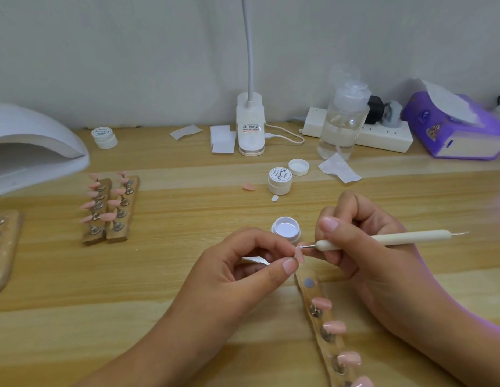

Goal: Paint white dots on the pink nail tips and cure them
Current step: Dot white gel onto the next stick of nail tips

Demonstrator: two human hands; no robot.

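Both hands are busy: the left hand pinches a pink nail tip, and the right hand grips the dotting tool, its white-loaded point at the tip's edge. Tips on the wooden strip look undotted. Beyond lie the open white pot, two more racks and the curing lamp, so curing likely remains.

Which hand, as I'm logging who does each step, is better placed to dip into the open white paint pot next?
Right. The right hand holds the dotting tool, its tip close to the open pot; the left hand is pinching a pink nail tip.
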